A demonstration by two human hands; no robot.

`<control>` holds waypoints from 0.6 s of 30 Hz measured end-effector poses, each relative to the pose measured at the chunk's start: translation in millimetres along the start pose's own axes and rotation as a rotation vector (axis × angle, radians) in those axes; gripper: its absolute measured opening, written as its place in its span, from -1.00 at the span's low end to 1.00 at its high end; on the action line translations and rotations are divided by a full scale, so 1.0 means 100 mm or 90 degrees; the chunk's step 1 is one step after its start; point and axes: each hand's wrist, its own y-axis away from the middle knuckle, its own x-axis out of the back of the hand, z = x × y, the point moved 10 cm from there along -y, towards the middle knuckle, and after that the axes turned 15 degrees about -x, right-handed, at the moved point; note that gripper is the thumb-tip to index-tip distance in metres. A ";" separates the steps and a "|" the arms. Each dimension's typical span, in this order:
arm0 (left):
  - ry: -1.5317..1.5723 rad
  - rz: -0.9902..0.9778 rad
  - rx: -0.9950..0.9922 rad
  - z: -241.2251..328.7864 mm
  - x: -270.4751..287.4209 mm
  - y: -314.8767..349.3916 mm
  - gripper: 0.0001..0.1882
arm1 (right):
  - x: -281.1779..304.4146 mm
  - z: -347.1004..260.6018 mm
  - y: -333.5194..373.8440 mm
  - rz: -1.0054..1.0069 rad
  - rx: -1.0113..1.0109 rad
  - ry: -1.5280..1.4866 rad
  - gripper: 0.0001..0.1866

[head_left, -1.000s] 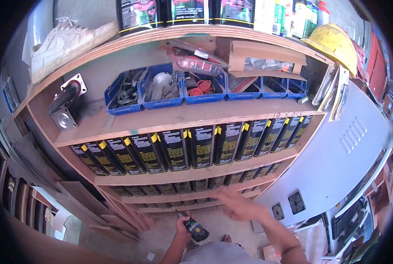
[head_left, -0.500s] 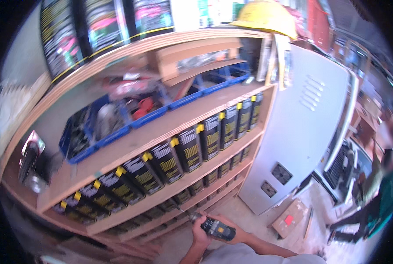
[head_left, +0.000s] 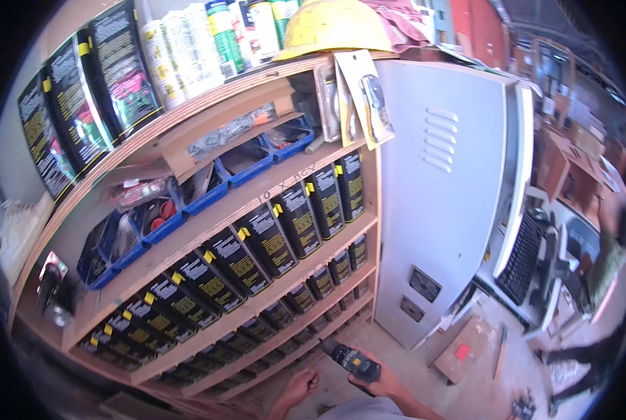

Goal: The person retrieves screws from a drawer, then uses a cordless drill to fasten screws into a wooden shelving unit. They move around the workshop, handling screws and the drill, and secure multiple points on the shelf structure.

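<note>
My right hand [head_left: 381, 384] is wrapped round a black cordless drill [head_left: 352, 360] at the bottom middle. Its chuck points up and left toward the lower shelves, and a thin bit seems to stick out of it. My left hand [head_left: 301, 386] hangs to the left of the drill, apart from it, with the fingers curled in. Whatever those fingers may hold is hidden. Ahead of both hands stands a wooden shelf unit [head_left: 278, 198] with rows of black boxes [head_left: 221, 264] with yellow tabs.
Blue bins [head_left: 246, 168] with small parts line the upper shelf. A yellow hard hat [head_left: 335, 26] sits on top. To the right stand a grey metal cabinet [head_left: 442, 203], a keyboard [head_left: 526, 245] and a cardboard box [head_left: 463, 348] on the floor. Another person [head_left: 596, 280] is at the far right.
My left hand has come off the front of the drill and moved down and left. The drill stays in my right hand. My view has swung to the right.
</note>
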 end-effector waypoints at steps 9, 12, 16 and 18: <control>-0.154 0.011 -0.123 -0.05 -1.46 -0.30 -0.82 | 0.59 0.25 -0.07 -0.052 0.033 -0.026 -0.02; -0.273 0.069 -0.195 -0.07 -1.61 -0.27 -0.79 | 0.77 0.25 -0.05 -0.071 0.062 0.011 -0.03; -0.365 0.173 -0.225 -0.11 -1.77 -0.12 -0.77 | 0.80 0.45 -0.06 -0.128 0.007 0.107 -0.66; -0.423 0.205 -0.194 -0.13 -1.81 -0.06 -0.77 | 0.68 0.47 -0.06 -0.223 0.018 0.006 -0.63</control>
